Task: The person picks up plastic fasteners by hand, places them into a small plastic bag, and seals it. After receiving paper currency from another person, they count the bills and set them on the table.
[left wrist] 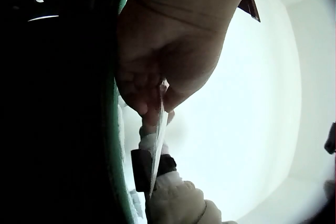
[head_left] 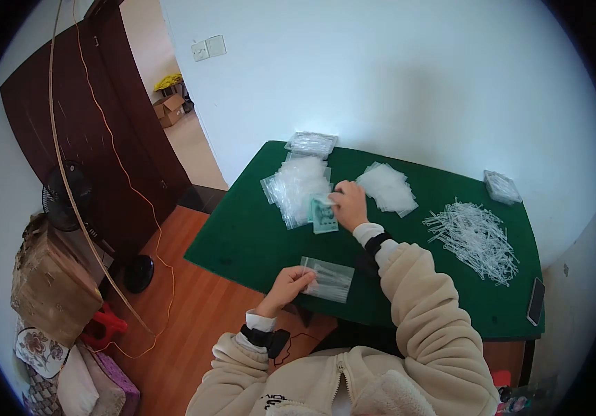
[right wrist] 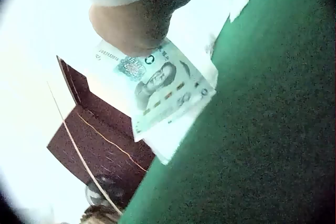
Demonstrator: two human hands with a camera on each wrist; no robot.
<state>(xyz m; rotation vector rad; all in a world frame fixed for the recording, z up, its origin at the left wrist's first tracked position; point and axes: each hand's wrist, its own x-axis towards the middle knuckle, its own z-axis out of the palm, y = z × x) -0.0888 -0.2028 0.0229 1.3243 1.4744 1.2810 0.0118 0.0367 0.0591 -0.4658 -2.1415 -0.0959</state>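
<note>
My left hand [head_left: 288, 287] pinches the edge of a clear plastic bag [head_left: 336, 284], with thin clear strips inside it, near the table's front edge. In the left wrist view the bag [left wrist: 157, 145] appears edge-on between thumb and fingers. Further back, my right hand [head_left: 351, 206] pinches the upper part of a green banknote [head_left: 325, 220]. The right wrist view shows the portrait side of the banknote [right wrist: 163, 85]; the fingertips are hidden behind the hand. A spread heap of clear bags [head_left: 291, 187] lies just left of the right hand.
More flat bags [head_left: 389, 187] lie right of the right hand. A big pile of thin clear plastic sticks [head_left: 477, 243] covers the table's right side, with a phone [head_left: 536, 302] at the edge. Stacked packs [head_left: 312, 143] and another pack [head_left: 502, 187] sit along the wall.
</note>
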